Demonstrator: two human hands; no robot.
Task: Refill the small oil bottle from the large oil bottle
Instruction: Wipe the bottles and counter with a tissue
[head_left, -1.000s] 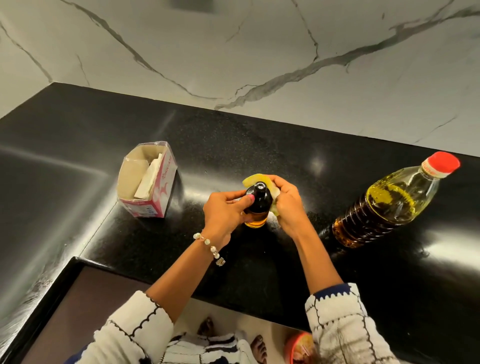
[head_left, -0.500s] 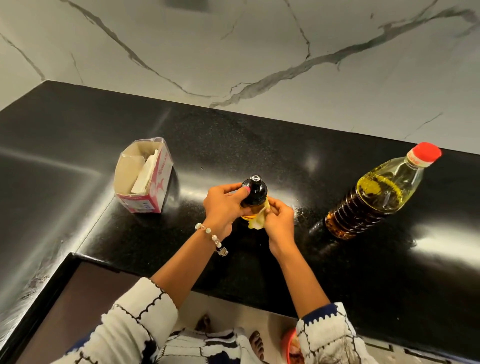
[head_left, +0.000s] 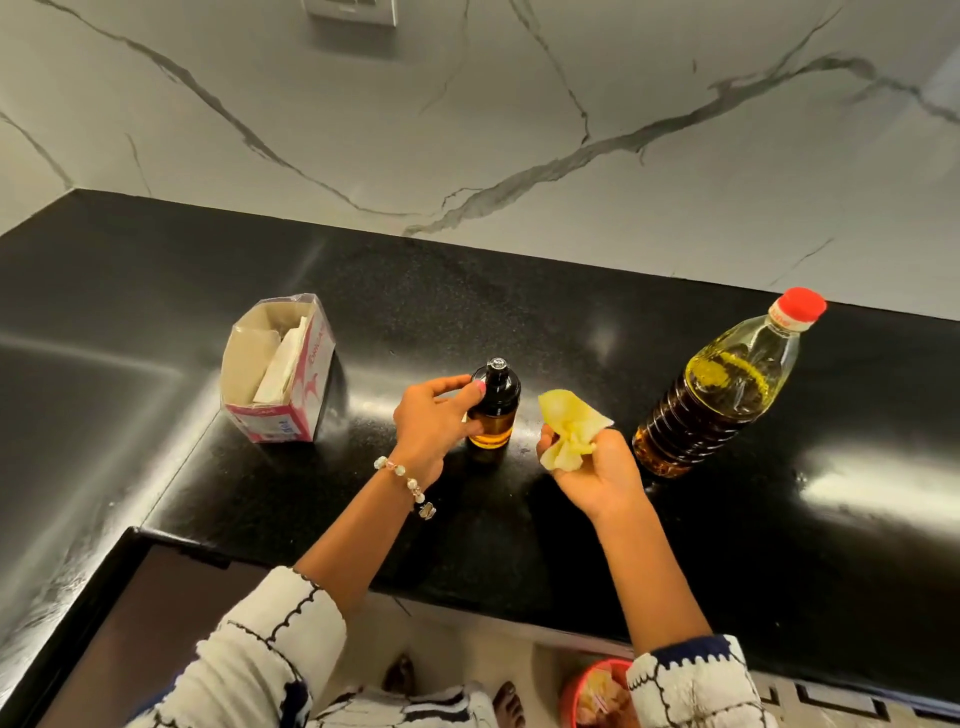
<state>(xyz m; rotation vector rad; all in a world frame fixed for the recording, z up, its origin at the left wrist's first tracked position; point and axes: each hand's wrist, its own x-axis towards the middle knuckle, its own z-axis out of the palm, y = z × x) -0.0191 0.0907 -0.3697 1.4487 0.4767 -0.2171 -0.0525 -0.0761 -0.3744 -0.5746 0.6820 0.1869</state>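
Observation:
The small oil bottle (head_left: 496, 410), dark amber with a black cap, stands upright on the black counter (head_left: 571, 332). My left hand (head_left: 434, 423) grips its side, thumb near the cap. To its right, my right hand (head_left: 592, 467) holds a crumpled, oil-stained yellow tissue (head_left: 569, 428), lifted clear of the small bottle. The large oil bottle (head_left: 722, 395), clear plastic with golden oil and a red cap, stands closed further right, close beside my right hand.
An open pink-and-white tissue box (head_left: 280, 374) sits left of the small bottle. A marble wall (head_left: 467, 130) rises behind the counter. The counter edge runs in front of me, and a red bin (head_left: 597, 691) stands on the floor below.
My right hand has pulled the yellow tissue off the small bottle and moved right. The left hand keeps its hold on the bottle.

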